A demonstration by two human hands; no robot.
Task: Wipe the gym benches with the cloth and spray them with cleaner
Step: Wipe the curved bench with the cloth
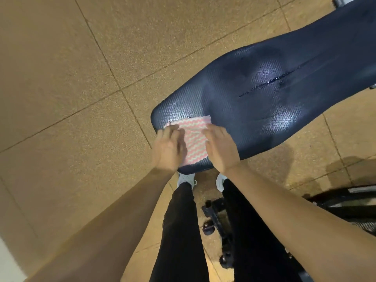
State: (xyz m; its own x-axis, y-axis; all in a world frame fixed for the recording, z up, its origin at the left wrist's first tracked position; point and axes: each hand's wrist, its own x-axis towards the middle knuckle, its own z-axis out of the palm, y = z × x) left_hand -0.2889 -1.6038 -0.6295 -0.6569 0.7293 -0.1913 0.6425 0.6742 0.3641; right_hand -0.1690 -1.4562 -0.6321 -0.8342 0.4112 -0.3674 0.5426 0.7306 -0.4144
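The cloth [194, 137], pink and white in a zigzag pattern, lies flat on the near end of the gym bench pad [264, 94]. Both hands rest on it, palms down and fingers extended. The left hand [167, 148] covers the cloth's left edge; the right hand [220, 148] covers its right edge. Neither hand grips the cloth; each presses it open-palmed against the pad.

The pad's long axis runs from the hands away and toward the upper right of the view. Almost all of the pad surface lies ahead of the cloth in that direction. The right hand is the nearer to that unwiped length.

Wet streaks and droplets [270, 82] show along the pad's centre, well apart from the cloth. This suggests cleaner is already applied there.

Judgement: the wipe stroke should travel along the long axis, away from the body, toward the wet zone. No spray bottle is in view. The person stands at the pad's near end, on a tiled floor [71, 78].
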